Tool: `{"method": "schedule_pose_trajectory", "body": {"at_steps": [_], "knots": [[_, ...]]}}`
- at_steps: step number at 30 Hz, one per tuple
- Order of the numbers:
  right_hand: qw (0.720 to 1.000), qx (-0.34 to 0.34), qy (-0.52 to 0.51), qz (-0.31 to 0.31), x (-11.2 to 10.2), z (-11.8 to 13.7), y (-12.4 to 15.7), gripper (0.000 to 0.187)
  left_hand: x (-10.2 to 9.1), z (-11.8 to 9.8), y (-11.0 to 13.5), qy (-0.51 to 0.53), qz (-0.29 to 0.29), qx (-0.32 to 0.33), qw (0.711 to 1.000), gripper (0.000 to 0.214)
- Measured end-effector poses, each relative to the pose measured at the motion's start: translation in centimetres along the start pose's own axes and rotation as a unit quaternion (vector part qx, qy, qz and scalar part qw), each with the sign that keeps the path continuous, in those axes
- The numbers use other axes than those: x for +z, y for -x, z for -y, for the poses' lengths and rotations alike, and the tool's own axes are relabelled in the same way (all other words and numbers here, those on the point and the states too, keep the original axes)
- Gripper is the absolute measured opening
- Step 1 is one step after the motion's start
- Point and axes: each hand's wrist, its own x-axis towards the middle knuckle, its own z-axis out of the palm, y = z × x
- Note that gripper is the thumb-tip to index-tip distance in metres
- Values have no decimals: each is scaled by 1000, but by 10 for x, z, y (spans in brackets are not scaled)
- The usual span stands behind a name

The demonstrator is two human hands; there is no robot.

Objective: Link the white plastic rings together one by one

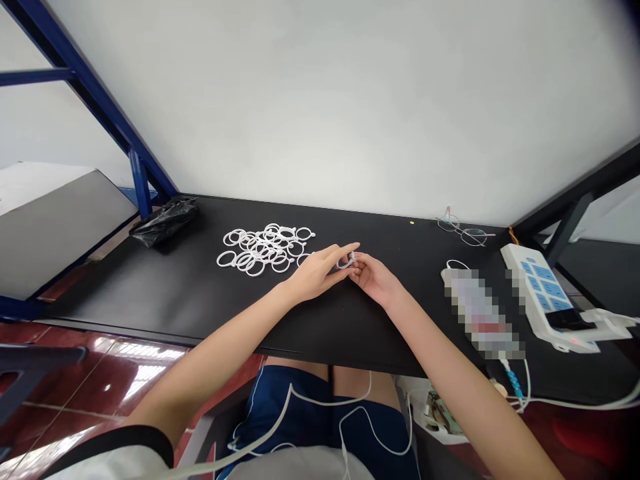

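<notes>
Both my hands meet over the middle of the black table (165, 293). My left hand (320, 272) and my right hand (373, 275) pinch one small white plastic ring (346, 263) between their fingertips, just above the tabletop. A heap of several more white rings (265, 249) lies on the table to the left of my hands, a short way off.
A crumpled black bag (165, 221) lies at the back left. Glasses (463, 230) rest near the wall at right. A blurred flat object (481, 313) and a white power strip (547, 297) with cables sit at right. A blue frame (100, 107) rises on the left.
</notes>
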Motion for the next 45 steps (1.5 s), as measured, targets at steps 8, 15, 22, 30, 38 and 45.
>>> {"method": "schedule_pose_trajectory", "body": {"at_steps": [8, 15, 22, 30, 38, 45], "knots": [[998, -28, 56, 14, -3, -2, -1, 20, 8, 1, 1, 72, 36, -49, 996, 52], [999, -29, 27, -3, -1, -1, 2, 28, 10, 1, 2, 146, 37, -70, 986, 61], [998, -52, 41, 10, -1, 3, 7, 29, 5, -1, -1, 164, 23, -95, 981, 48], [963, -195, 187, -1, 2, 7, 16, 29, 2, -4, -4, 377, 23, -167, 911, 37], [937, -258, 233, -20, 8, 2, 19, 27, 7, -2, -7, 394, -5, -222, 892, 41], [873, -294, 389, -14, 7, -4, 24, 37, 6, -1, -7, 310, -25, -238, 920, 41]]}}
